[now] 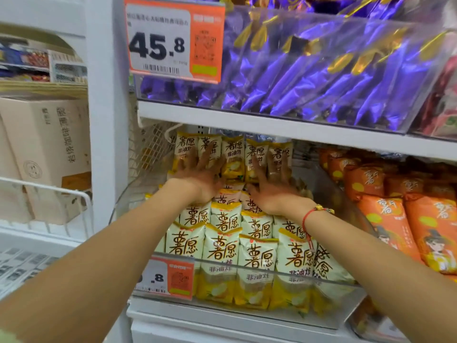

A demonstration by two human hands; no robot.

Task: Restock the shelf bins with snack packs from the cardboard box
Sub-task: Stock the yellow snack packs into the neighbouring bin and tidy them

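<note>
A person's left hand [197, 174] and right hand [269, 191], fingers spread flat, press against upright yellow-and-white snack packs [232, 157] standing at the back of a clear shelf bin [321, 280], beneath purple-wrapped sweets [321, 78].

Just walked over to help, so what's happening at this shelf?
A person is restocking the clear bin of yellow-and-white snack packs. The left hand and right hand press flat with straight fingers against the upright back row, pushing it into place. The bin looks nearly full. Purple packs sit above, orange packs alongside.
</note>
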